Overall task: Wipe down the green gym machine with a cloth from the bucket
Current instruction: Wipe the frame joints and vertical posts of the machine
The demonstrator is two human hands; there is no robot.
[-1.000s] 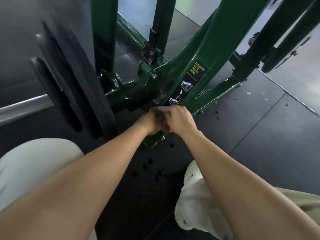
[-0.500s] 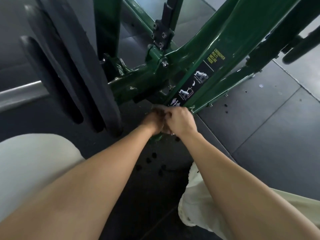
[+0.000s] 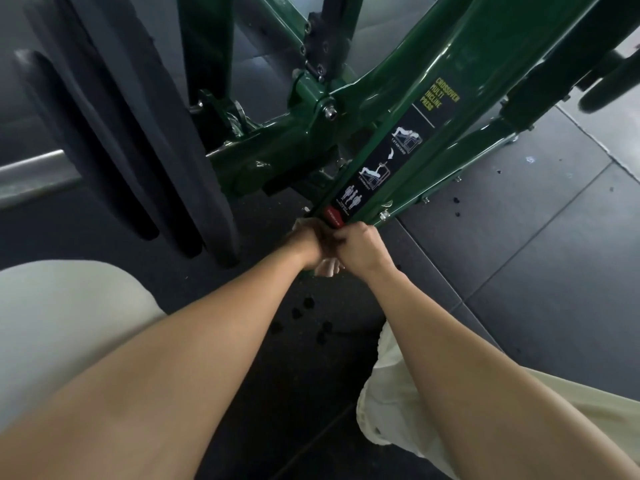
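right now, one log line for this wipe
stage: wiping | left hand: grips cloth | right hand: grips cloth | spot: green frame foot, under label

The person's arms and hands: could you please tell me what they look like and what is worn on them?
Both are bare as far as the picture shows: no sleeve, watch or band on the left forearm or the right forearm. The left hand and right hand wear no gloves; rings cannot be judged from this angle.

Gym: green press-machine frame (image 3: 485,46) with exercise label (image 3: 391,157), black weight plates (image 3: 114,133) at left, rubber floor tiles (image 3: 554,254) at right.
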